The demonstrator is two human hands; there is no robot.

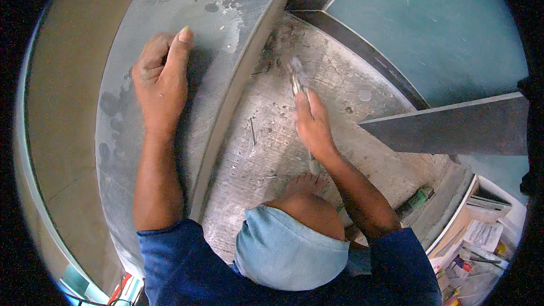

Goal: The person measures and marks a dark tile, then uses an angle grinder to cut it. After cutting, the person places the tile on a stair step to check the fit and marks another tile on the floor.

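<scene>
Left hand (161,76) rests knuckles-curled, thumb out, gripping nothing, pressed on a large grey tile (170,39) that stands tilted; dusty smears and scrawled marks near the tile's top. Right hand (310,122) is clenched around a thin metal tool (297,76), its blurred tip on the rough grey mortar bed (272,136). Teal tiles (442,28) beyond. Lower right: white box of papers and small coloured packets (473,246).

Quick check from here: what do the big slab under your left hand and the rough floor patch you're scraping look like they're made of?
The slab looks like a grey ceramic or stone tile, matte and dusty, with a clean, straight-cut edge. The floor patch looks like cement mortar: rough, pale grey, grooved and crumbly. The tool in the right hand is too blurred to judge, possibly metal.
</scene>
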